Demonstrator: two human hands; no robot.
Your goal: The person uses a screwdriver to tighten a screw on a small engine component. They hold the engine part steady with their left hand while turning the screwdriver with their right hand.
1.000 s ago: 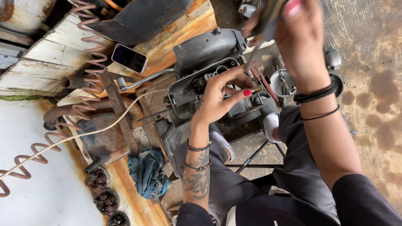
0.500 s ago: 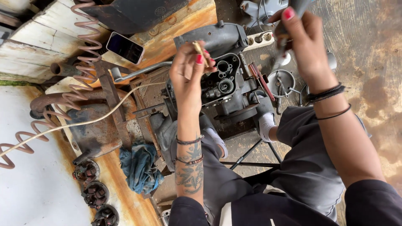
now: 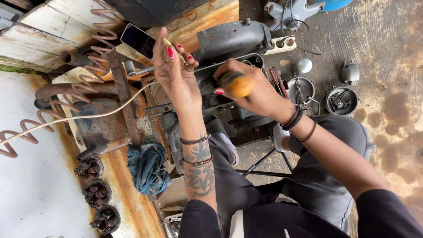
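Brass pin (image 3: 173, 48) pinched in left hand (image 3: 176, 75) fingertips; right hand (image 3: 253, 90) grips yellow-handled screwdriver (image 3: 237, 83).

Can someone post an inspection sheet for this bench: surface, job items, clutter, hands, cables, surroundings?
Surface: worn wooden bench, rust-stained.
Job's things: grey engine casing, opened; small brass part; yellow-handled tool.
Clutter: blue rag, phone, rusty pipe, three round parts.
Hands: left hand pinches the brass part; right hand grips the tool over the casing.
Cables: coiled hose, white cord, power strip.
Surroundings: stained concrete floor, round covers lying on it.
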